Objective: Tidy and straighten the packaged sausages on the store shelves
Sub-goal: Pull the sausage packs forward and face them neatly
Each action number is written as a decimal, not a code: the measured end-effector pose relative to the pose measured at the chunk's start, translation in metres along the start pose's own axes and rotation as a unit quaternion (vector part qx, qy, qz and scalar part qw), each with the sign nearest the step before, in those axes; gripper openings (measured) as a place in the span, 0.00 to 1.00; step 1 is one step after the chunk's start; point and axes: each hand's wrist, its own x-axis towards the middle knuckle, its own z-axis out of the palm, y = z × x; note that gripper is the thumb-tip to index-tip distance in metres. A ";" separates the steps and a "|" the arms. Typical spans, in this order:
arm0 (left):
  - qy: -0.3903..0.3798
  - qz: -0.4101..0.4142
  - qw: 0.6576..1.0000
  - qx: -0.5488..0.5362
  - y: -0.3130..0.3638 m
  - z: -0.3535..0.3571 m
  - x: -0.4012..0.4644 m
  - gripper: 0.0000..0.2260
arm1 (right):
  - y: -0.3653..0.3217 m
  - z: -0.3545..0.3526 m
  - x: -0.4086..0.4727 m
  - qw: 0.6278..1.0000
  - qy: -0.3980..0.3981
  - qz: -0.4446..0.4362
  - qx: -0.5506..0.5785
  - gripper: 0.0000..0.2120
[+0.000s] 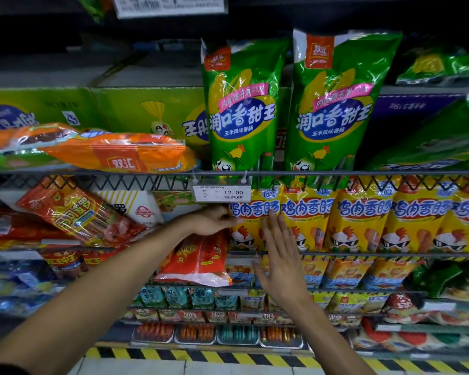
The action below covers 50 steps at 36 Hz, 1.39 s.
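A row of yellow chicken sausage packs [360, 217] stands upright on the second wire shelf. My left hand [214, 220] grips the left edge of the leftmost yellow pack [251, 212], fingers curled round it. In front of that same pack my right hand [279, 253] is held flat with straight, spread fingers, its fingertips at the pack's face. Two tall green corn sausage packs [241, 109] stand on the shelf above. Red sausage packs [201, 258] lean just below my left hand.
A price tag [222, 193] reading 12.00 hangs from the upper wire shelf rail [363, 173]. Orange packs [114, 152] lie flat at upper left, red packs [76, 212] lie slanted below them. Lower shelves hold several small packs. A yellow-black striped floor edge [201, 357] runs below.
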 end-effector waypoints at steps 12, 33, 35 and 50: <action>-0.012 -0.018 0.991 0.135 -0.012 -0.015 -0.068 0.22 | 0.019 -0.017 -0.013 0.990 -0.114 -0.026 0.072 0.38; 0.244 0.016 0.957 0.154 -0.033 0.020 -0.169 0.20 | -0.033 -0.010 0.001 0.944 -0.213 -0.043 0.249 0.38; 0.239 0.024 0.956 0.168 -0.037 0.018 -0.167 0.23 | -0.041 -0.009 -0.003 0.946 -0.202 -0.015 0.253 0.39; 0.096 0.119 0.974 0.166 -0.074 -0.014 -0.177 0.20 | -0.105 0.003 -0.016 0.939 -0.073 0.142 0.303 0.40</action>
